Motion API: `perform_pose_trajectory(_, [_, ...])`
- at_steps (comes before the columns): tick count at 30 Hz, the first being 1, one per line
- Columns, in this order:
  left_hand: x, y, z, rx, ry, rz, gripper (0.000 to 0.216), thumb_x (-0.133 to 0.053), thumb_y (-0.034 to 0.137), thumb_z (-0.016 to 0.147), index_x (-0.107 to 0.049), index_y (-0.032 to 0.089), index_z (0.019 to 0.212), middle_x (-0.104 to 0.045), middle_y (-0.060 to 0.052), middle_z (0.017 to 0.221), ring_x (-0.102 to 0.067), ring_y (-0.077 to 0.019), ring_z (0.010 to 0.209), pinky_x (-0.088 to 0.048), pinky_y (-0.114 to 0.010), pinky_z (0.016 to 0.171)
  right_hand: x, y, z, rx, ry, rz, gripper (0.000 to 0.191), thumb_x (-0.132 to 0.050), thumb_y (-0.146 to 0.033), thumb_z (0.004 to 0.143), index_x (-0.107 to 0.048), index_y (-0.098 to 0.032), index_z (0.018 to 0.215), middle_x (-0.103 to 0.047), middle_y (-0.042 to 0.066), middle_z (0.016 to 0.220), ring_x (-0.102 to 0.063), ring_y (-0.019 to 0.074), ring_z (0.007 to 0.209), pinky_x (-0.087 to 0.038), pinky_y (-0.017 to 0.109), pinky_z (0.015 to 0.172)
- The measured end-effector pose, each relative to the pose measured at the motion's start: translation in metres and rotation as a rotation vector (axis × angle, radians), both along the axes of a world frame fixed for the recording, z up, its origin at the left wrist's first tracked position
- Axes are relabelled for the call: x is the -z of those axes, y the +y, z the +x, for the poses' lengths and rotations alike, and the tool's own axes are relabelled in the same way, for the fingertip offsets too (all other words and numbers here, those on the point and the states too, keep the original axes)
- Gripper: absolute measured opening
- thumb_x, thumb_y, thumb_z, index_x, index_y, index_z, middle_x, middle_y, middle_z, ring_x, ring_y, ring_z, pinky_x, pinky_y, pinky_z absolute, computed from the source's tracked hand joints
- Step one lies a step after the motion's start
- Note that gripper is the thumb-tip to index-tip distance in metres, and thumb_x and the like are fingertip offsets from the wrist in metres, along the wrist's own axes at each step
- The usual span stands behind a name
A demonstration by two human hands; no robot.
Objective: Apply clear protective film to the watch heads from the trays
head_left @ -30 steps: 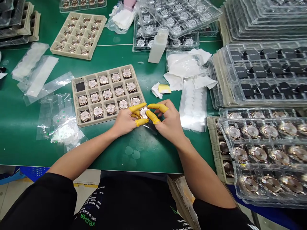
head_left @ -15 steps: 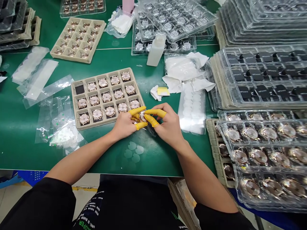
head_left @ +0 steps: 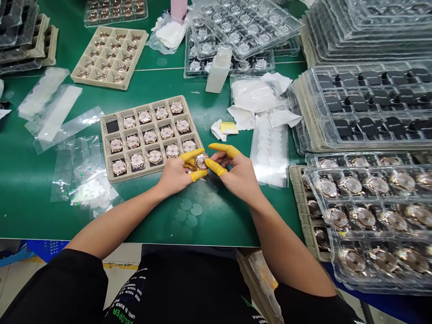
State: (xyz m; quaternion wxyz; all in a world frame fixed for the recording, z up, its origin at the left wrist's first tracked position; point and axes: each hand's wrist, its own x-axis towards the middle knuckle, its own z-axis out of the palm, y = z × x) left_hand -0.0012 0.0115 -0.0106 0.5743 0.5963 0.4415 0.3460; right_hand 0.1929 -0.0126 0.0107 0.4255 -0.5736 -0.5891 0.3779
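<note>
A rose-gold watch head [head_left: 201,161] is pinched in the yellow-cotted fingers of my left hand [head_left: 178,173], just off the front right corner of a beige compartment tray [head_left: 141,174]. My right hand [head_left: 236,168], also in yellow finger cots, has its thumb at the watch's right edge. Its index finger is lifted away from the thumb, leaving the hand open. Similar watch heads lie in most of the tray's compartments; the back left one shows only a dark pad. Below my hands, several clear round films [head_left: 189,211] lie on the green table.
Stacked clear trays of watch heads [head_left: 351,184] and black pieces [head_left: 374,101] crowd the right side. A white bottle [head_left: 218,69], white tissues [head_left: 258,96] and a yellow pad [head_left: 229,128] lie beyond my hands. Plastic sleeves [head_left: 89,180] are at left, another beige tray [head_left: 110,58] behind.
My right index finger has lifted off the watch head and spread from the thumb, so more of the watch's face shows. My left hand keeps its hold in nearly the same place.
</note>
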Motion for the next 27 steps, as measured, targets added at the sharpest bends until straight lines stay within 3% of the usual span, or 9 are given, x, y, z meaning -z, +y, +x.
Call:
perform_pose_trajectory(5, [-0.0016, -0.0001, 0.0002, -0.006, 0.017, 0.014, 0.071, -0.086, 0.032, 0.073, -0.071, 0.014, 0.140, -0.081, -0.007, 0.094, -0.071, -0.0143, 0.075, -0.062, -0.026, 0.074, 0.0002, -0.0001, -0.0022, 0.056, 0.049, -0.071, 0.044, -0.078, -0.040, 0.081, -0.067, -0.024, 0.121, -0.076, 0.001, 0.091, -0.066, 0.0158, 0.075, -0.055, 0.034, 0.072])
perform_pose_trajectory(9, [-0.0029, 0.0006, -0.0002, -0.004, 0.060, 0.040, 0.065, -0.083, 0.030, 0.074, -0.074, 0.016, 0.137, -0.078, -0.004, 0.087, -0.064, -0.0106, 0.066, -0.056, -0.023, 0.065, 0.0003, 0.0000, -0.0030, 0.088, 0.199, -0.101, 0.044, -0.085, -0.044, 0.076, -0.060, -0.026, 0.107, -0.075, -0.001, 0.086, -0.074, 0.0197, 0.087, -0.060, 0.039, 0.086])
perform_pose_trajectory(13, [-0.0024, 0.0018, -0.0008, 0.012, 0.067, 0.052, 0.066, -0.084, 0.031, 0.074, -0.074, 0.017, 0.138, -0.079, -0.004, 0.089, -0.068, -0.0130, 0.073, -0.059, -0.025, 0.072, 0.0014, 0.0015, -0.0002, 0.085, 0.331, -0.140, 0.051, -0.090, -0.049, 0.071, -0.056, -0.028, 0.103, -0.074, -0.001, 0.086, -0.077, 0.0231, 0.096, -0.063, 0.042, 0.089])
perform_pose_trajectory(20, [-0.0003, 0.0013, 0.0008, 0.009, 0.043, 0.023, 0.068, -0.084, 0.032, 0.074, -0.073, 0.017, 0.139, -0.081, -0.006, 0.092, -0.072, -0.0162, 0.078, -0.061, -0.027, 0.076, -0.0008, -0.0007, 0.0002, 0.128, 0.029, -0.013, 0.030, -0.076, -0.038, 0.086, -0.069, -0.024, 0.112, -0.074, 0.005, 0.107, -0.072, 0.0201, 0.096, -0.062, 0.038, 0.086])
perform_pose_trajectory(27, [0.0013, 0.0008, -0.0008, 0.018, 0.126, 0.088, 0.066, -0.082, 0.031, 0.075, -0.073, 0.017, 0.139, -0.074, -0.002, 0.081, -0.051, -0.0076, 0.056, -0.046, -0.020, 0.052, -0.0010, -0.0019, -0.0011, 0.036, -0.201, 0.180, 0.019, -0.075, -0.033, 0.090, -0.077, -0.026, 0.107, -0.068, 0.007, 0.105, -0.066, 0.0225, 0.098, -0.058, 0.037, 0.075])
